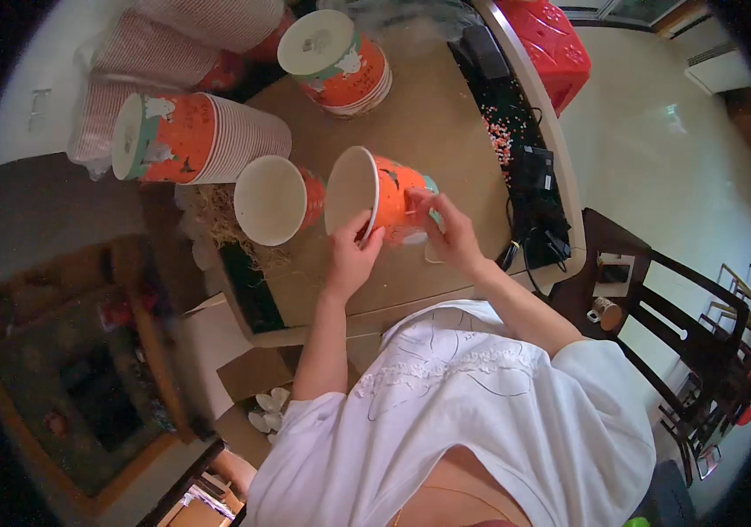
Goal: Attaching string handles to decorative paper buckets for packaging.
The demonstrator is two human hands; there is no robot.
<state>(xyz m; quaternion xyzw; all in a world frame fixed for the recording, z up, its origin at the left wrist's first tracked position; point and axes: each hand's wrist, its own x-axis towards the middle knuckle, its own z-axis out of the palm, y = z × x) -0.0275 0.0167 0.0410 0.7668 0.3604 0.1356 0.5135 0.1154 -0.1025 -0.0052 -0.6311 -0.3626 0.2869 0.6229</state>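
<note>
Orange printed paper covers the side of a round paper tub [389, 186], tipped so its cream mouth faces left, held above the near half of a brown-topped table [428, 105]. The left hand [355, 252] pinches the tub's near rim between thumb and fingers. The right hand [454, 233] has its fingers drawn together at the tub's right side, near the teal base band; I cannot tell whether they grip it. Dark and white figures decorate the orange.

Just left, a second cream-lined tub [270, 202] opens upward beside straw-coloured shreds [217, 211]. Farther left, a long nested stack of matching tubs [217, 136] lies sideways; a shorter inverted stack [340, 66] stands at the far side. On the right, a black power adapter [534, 167] bears a white label, its writing too small to read.
</note>
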